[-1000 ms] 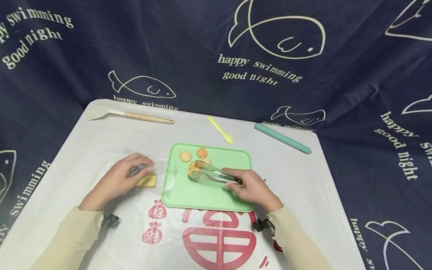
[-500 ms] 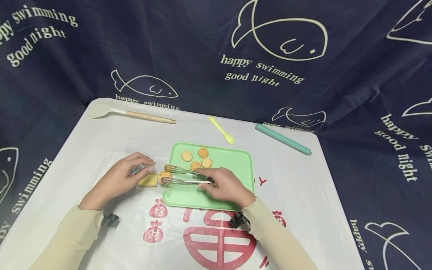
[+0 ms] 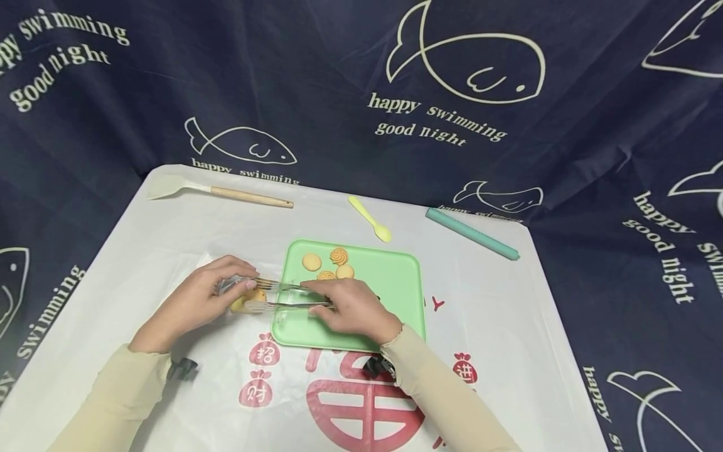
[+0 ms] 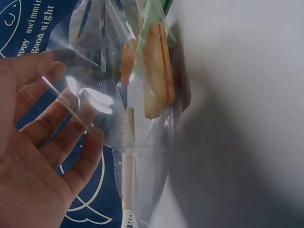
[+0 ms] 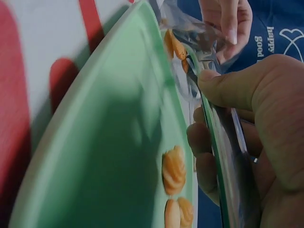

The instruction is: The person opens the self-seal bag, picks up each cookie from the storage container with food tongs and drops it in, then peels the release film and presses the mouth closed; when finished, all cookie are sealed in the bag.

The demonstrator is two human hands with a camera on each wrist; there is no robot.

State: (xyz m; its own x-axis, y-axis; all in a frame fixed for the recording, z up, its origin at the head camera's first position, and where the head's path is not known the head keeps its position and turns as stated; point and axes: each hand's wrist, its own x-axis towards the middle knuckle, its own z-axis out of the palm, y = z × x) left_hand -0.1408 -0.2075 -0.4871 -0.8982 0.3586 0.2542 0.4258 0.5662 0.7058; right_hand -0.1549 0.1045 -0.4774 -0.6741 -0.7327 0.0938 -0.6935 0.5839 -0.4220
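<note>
Compared with half a second ago, the right hand [image 3: 351, 307] has moved to the left over the tray [image 3: 402, 276], and it brought the tongs [image 3: 302, 305] and an orange cookie [image 3: 258, 296] from the tray's left edge to the bag [image 4: 95, 97]. Its fingers are clamped around the tongs, with the thumb on the near side. Both arms of the tongs stand apart, and the cookie seems to be between their ends (whether they grip it firmly, I cannot tell). At the left, the left hand [image 3: 206, 295] holds the bag at its mouth; its thumb and index finger are close together on the clear film, while the other fingers are curled. Through the film shows also a yellow biscuit [image 3: 241, 306], just beside the orange cookie. More cookies [image 3: 339, 256] lie on the far left part of the tray.

I judge that the step in hand is putting the orange cookie into the bag. Next, the move probably calls for keeping the mouth wide, opening the tongs only when the cookie is well inside, and drawing them back without catching the film. On the far side of the tabletop [image 3: 508, 314] are a spatula [image 3: 248, 196], a spoon [image 3: 369, 220] and a teal roll [image 3: 471, 233].
</note>
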